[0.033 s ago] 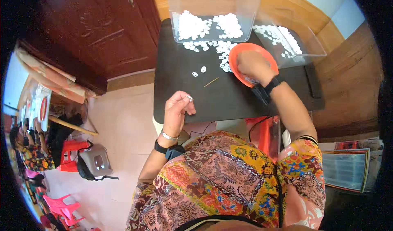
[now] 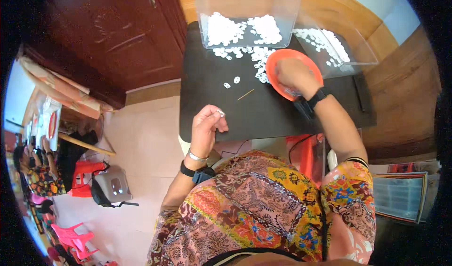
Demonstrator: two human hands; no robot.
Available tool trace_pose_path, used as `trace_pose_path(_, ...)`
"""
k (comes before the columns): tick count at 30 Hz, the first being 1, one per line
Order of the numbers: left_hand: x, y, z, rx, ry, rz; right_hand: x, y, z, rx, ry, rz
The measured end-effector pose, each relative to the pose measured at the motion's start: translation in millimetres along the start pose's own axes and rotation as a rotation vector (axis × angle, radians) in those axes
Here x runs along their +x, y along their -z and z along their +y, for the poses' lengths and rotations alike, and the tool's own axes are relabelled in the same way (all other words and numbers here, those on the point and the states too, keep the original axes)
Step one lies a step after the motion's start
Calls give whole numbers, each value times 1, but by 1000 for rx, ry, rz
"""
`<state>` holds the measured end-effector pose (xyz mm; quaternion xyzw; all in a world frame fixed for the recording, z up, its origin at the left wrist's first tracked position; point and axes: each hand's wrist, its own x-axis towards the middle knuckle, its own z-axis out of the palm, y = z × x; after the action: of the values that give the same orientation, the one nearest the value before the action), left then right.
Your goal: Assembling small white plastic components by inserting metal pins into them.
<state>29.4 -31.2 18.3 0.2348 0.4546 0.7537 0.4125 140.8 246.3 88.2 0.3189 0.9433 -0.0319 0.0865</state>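
Left hand point(image 2: 207, 124) is raised above the near edge of the black rectangular desk point(image 2: 212, 96), pinching a small white piece point(image 2: 220, 112); right hand point(image 2: 294, 75) reaches into the round orange plastic bowl point(image 2: 278, 61), grasp unclear, pale tiled floor point(image 2: 141, 143) leftward

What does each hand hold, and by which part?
Left hand pinches a small white piece at its fingertips. Right hand reaches into the orange bowl; any hold there is hidden.

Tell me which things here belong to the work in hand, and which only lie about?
In use:
left hand pinching a small white piece
right hand in the orange bowl
white pieces on the black table
clear boxes

Lying about:
thin stick
pink chair
grey bag
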Motion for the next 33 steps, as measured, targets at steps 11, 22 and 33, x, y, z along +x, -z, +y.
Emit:
trace_pose_path(11, 4, -4, -1, 25, 49, -22, 3, -32, 50, 288, 202, 387)
trace_pose_path(22, 3, 2, 0, -29, 17, 12, -29, 12, -6, 551, 310, 480)
trace_pose_path(33, 60, -41, 97, -129, -207, -152, 15, 13, -87, 845, 489, 401)
